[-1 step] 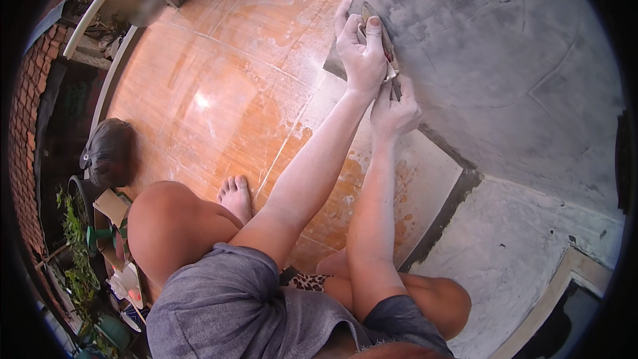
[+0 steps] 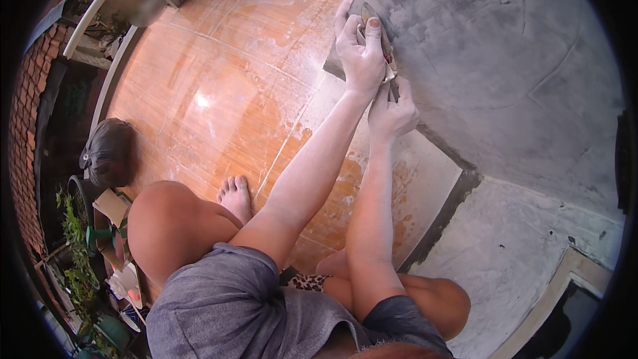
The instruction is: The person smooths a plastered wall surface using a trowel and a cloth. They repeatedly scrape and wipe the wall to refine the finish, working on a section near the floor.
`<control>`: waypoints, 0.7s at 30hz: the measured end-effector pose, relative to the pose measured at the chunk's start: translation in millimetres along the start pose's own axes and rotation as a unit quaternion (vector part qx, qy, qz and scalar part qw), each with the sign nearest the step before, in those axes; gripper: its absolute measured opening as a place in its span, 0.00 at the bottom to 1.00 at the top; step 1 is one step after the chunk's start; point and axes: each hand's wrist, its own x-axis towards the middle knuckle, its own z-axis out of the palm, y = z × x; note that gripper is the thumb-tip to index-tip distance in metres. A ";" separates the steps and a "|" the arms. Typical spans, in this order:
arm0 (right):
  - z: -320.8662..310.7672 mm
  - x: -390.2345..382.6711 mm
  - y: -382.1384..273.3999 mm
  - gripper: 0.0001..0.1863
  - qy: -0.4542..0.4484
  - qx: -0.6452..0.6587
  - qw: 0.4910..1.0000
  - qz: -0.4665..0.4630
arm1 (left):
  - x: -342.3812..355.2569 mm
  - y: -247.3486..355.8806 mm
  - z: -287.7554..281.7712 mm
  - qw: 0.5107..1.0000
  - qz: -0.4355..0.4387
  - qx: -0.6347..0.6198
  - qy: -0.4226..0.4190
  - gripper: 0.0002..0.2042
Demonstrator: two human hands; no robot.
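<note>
Floor: Orange tiles point(image 2: 219, 86) spread out under my view, smeared with pale dust and damp-looking patches; their lines bend near the rim of the lens.
Grey surface: On the right I see a broad, smooth-coated grey face point(image 2: 492, 53), streaked darker at the top, with its edge close to the hands.
Lower right: A whitish, mottled surface point(image 2: 538, 219) meets a dark grey strip point(image 2: 438, 223).
Tool: One slim, pointed tool point(image 2: 386, 46) lies along that grey edge, tip toward the top of my picture; fingers cover much of it, so I cannot name its exact kind.
Left hand: Dusted white, the left hand point(image 2: 362, 60) is closed around the tool, thumb laid flat along its upper face.
Right hand: Also dusty, the right hand point(image 2: 393, 116) is partly curled just below, at the tool's lower end; I cannot tell whether it grips.
Handling: I judge the tool light and fairly stiff, its edge thin, and the powder likely to make it slippery.
Hold: I would keep a thumb along the flat and fingers behind, clear of the point, with support low down.
Left side: I pick out a dark tied bag point(image 2: 111, 153) and leafy plants point(image 2: 76, 246).
</note>
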 end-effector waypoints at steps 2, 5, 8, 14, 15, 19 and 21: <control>3.6 -7.8 -4.5 0.10 0.006 0.002 1.000 0.011 | -3.2 6.8 -2.0 0.998 -0.025 -0.056 -0.006 0.13; 11.9 -13.9 -8.1 0.10 0.017 0.019 0.999 0.030 | 1.7 13.0 -3.2 0.996 -0.028 -0.067 -0.044 0.16; 21.7 -13.7 -7.7 0.09 0.022 0.060 0.998 0.021 | 10.3 13.2 -2.0 0.995 -0.016 -0.078 -0.052 0.16; 31.5 -12.2 -2.0 0.09 0.036 0.116 0.992 0.020 | 11.7 9.1 -3.7 0.997 -0.002 -0.051 -0.055 0.16; 32.6 -12.8 -2.2 0.09 0.033 0.120 0.992 0.025 | 11.8 8.5 -4.3 0.998 -0.010 -0.033 -0.048 0.15; 39.8 -18.4 -10.6 0.10 0.043 0.186 0.980 0.061 | 15.9 9.5 -9.2 0.999 0.005 0.024 -0.043 0.11; 43.9 -22.1 -18.4 0.11 0.034 0.212 0.973 0.087 | 18.4 12.4 -11.9 0.998 0.006 0.036 -0.048 0.09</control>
